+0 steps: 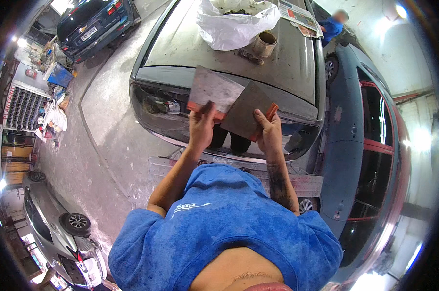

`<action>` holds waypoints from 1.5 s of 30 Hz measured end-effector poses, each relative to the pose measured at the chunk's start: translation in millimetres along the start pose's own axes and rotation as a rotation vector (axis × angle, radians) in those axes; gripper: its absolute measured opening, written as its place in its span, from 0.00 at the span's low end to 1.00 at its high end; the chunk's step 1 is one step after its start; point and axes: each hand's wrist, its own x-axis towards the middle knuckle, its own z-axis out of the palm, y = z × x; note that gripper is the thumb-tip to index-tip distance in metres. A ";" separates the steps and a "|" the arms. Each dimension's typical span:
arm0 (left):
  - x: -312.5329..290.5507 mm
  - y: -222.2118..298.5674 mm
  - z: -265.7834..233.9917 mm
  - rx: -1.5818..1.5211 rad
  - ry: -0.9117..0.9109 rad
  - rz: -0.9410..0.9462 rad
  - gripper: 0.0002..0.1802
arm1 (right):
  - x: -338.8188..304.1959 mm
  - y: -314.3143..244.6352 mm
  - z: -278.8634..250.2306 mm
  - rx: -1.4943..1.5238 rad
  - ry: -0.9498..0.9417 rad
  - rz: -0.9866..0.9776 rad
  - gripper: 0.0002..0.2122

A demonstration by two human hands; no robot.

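Observation:
In my left hand [201, 128] is a wide putty spreader [213, 91], a pale grey metal blade with an orange-red grip edge. My fingers are closed on that edge. Closed on a second, darker spreader [248, 107] with an orange edge is my right hand [270, 132]. The two blades meet or overlap in front of me; whether they touch is unclear. Both are held over the near end of a dusty car [180, 53]. Beyond them, on the car's panel, a used round tin [265, 44] stands beside a white plastic bag [214, 34] with dark bits at its opening.
Newspaper [299, 19] lies at the panel's far right. A blue-grey car [345, 126] stands close on my right. Farther off are a dark SUV [95, 29], a silver car [49, 218], a blue bin [59, 75] and a person in blue [332, 28].

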 end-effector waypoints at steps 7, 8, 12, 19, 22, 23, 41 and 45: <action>-13.0 14.8 0.9 0.407 -0.293 0.185 0.08 | -15.1 1.2 24.5 -0.234 -0.009 -0.222 0.13; -10.2 18.3 -0.1 0.392 -0.369 0.213 0.08 | -14.0 0.7 24.7 -0.283 0.009 -0.259 0.13; -3.8 39.7 -16.2 0.361 -0.614 -0.234 0.10 | -8.1 -3.4 21.6 -0.454 -0.097 -0.220 0.12; -7.3 49.0 -26.8 0.405 -0.495 -0.188 0.12 | -11.2 -7.8 17.6 -0.281 -0.098 -0.193 0.13; -26.0 45.7 -19.2 0.371 -0.311 0.055 0.09 | -15.9 -0.6 17.2 -0.263 0.043 -0.071 0.14; -32.2 45.0 -16.1 0.425 -0.330 0.067 0.09 | -16.6 4.4 18.3 -0.255 0.021 -0.108 0.13; -24.8 35.1 -47.5 0.804 -0.109 0.246 0.16 | 10.3 3.6 -8.1 -0.754 -0.226 -0.558 0.26; -37.4 23.8 -39.0 1.258 0.060 0.540 0.18 | 5.2 26.8 -33.5 -1.086 -0.298 -0.555 0.31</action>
